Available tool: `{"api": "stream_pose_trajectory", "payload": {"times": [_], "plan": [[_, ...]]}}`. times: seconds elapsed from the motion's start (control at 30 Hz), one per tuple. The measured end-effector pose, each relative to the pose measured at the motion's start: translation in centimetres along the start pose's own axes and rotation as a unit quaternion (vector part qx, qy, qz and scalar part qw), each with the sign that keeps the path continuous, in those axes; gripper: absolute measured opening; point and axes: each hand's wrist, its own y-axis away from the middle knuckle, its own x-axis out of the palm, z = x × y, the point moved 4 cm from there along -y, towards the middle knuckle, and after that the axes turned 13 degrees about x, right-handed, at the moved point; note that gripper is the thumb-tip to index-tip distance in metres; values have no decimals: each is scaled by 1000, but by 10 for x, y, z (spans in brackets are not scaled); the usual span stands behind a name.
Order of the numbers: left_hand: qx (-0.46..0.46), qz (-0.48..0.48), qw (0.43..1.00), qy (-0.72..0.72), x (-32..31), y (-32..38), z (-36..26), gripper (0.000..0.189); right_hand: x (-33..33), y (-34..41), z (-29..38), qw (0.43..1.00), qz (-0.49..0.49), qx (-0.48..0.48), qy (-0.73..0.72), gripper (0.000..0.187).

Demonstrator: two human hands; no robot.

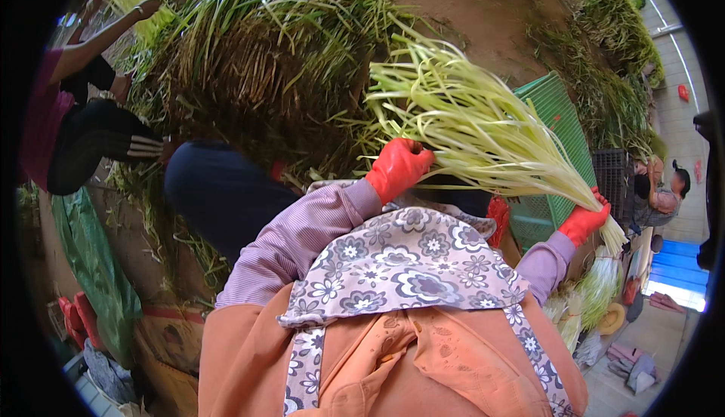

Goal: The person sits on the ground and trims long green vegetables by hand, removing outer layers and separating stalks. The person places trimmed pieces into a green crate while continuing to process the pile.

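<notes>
My right hand (586,219), in a red rubber glove, is shut around the pale lower ends of a large bundle of long, yellow-green leafy stalks (481,117). The leaves fan out up and to the left, above a green plastic crate (558,117). My left hand (399,168), also red-gloved, has its fingers curled on some leaves at the bundle's near left edge; its fingertips are partly hidden. Beyond my knees lies a big heap of uncleaned green stalks (255,49) with brown, soiled lower ends.
At the left, another person (85,100) holds pale leaves; one more person (662,196) sits at the far right. A dark crate (612,179) stands beyond my right hand, with pale bundles (600,281) below it. More greens (617,26) lie upper right. Green plastic sheeting (93,270) hangs left.
</notes>
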Motion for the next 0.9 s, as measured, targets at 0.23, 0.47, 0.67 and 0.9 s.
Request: {"api": "stream_pose_trajectory", "payload": {"times": [0.23, 0.47, 0.67, 0.9], "plan": [[-5, -212, 971, 110, -99, 14, 2, 27, -31, -18, -7, 997, -56, 31, 33, 13], [15, -173, 859, -482, -175, 44, -38, 32, -65, -42, 6, 994, -102, 34, 37, 14], [284, -116, 863, -400, -142, 20, -63, 20, -74, -42, 8, 991, -128, 32, 24, 12], [98, 24, 883, -459, -157, 4, -29, 23, -98, -56, 18, 982, -128, 29, 138, 15]]}}
